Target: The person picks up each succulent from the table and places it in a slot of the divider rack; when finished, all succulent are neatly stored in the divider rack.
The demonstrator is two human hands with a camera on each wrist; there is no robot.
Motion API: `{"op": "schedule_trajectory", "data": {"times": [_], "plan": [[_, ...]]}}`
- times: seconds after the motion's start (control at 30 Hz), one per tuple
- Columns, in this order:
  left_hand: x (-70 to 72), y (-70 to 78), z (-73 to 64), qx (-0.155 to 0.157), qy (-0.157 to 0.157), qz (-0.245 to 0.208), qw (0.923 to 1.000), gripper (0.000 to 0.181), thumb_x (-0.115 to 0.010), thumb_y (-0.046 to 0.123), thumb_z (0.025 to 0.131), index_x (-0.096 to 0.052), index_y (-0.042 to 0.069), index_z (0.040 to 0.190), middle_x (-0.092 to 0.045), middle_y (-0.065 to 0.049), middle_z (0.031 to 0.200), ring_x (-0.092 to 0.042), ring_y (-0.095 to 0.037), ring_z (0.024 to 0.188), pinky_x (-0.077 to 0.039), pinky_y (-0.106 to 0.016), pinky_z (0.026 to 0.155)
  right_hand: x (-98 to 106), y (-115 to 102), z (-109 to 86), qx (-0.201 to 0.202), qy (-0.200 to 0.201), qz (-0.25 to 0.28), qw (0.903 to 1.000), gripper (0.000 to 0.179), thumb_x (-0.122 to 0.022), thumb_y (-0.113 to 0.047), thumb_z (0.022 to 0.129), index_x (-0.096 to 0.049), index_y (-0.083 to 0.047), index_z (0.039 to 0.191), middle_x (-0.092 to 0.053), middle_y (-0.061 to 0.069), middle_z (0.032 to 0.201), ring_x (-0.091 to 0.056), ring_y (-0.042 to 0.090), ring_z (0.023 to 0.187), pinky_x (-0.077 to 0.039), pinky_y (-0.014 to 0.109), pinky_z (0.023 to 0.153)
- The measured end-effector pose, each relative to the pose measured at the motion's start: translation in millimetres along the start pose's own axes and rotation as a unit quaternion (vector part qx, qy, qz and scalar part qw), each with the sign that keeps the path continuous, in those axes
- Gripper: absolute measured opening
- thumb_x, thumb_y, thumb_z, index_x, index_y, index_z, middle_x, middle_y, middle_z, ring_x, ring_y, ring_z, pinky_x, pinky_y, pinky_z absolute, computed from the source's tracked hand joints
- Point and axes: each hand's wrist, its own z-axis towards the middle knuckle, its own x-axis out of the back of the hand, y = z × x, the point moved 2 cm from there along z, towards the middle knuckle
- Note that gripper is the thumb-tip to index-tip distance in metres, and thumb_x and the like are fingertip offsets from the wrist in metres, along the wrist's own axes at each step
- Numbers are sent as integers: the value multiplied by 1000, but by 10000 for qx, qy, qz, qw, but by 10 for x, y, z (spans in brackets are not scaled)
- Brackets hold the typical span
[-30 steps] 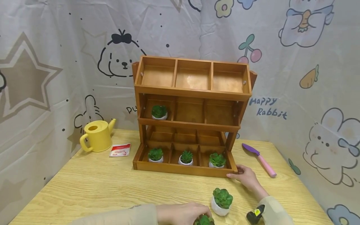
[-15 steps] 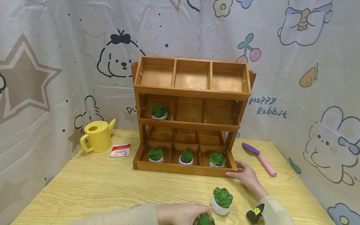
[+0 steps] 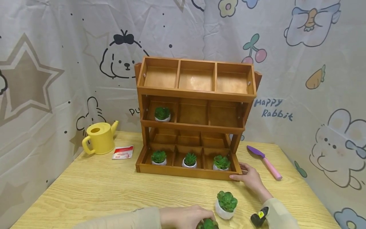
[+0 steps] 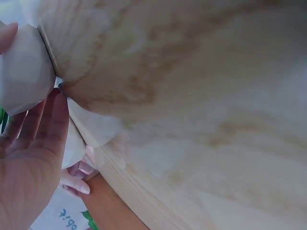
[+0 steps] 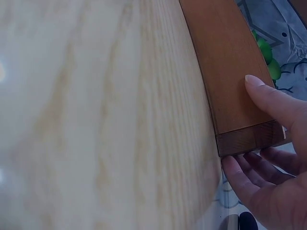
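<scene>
At the bottom edge of the head view, my left hand [image 3: 186, 216] grips a potted succulent [image 3: 208, 224]. The left wrist view shows its white faceted pot [image 4: 26, 69] between thumb and fingers. Beyond it on the table stands another potted succulent [image 3: 226, 205], upright. My right hand [image 3: 249, 178] holds the front right corner of a three-tier wooden plant shelf [image 3: 183, 171], thumb on the front board and fingers at its end. Small succulents sit in all three front compartments of the bottom tier, and one more succulent [image 3: 162, 114] is in the middle tier's left compartment.
A yellow watering can [image 3: 100, 140] and a red-and-white packet [image 3: 123, 152] lie left of the shelf. On the right rests a toy trowel [image 3: 266, 162] with a purple blade and pink handle. Printed cloth [image 3: 71, 63] hangs behind and at both sides of the table.
</scene>
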Motion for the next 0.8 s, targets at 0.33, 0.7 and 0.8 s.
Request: {"op": "schedule_trajectory", "data": {"times": [0.33,0.7,0.8], "plan": [[38,20,-51,-217,161,74,9996,35,-69,17,88,-55,9,119,-65,1,109,-50,14,91,-44,-4,80,-12,-2,4,-15,-13,73,10000,89,-81,-36,76,-37,3,142,-47,30,137,-50,45,123,-44,52,99],[259,30,-198,-68,773,-246,9967,55,-83,15,73,-54,9,119,-65,-3,112,-55,9,95,-48,-8,77,13,-29,-12,70,-36,-30,10000,88,-81,-35,75,-38,4,142,-49,30,134,-54,45,119,-47,49,96],[337,25,-243,40,1127,-140,9935,57,-86,17,69,-55,11,117,-65,0,110,-54,8,94,-48,-9,76,31,-35,-20,71,-61,-105,9999,89,-81,-36,75,-38,4,141,-49,30,134,-55,44,117,-48,49,94]]}}
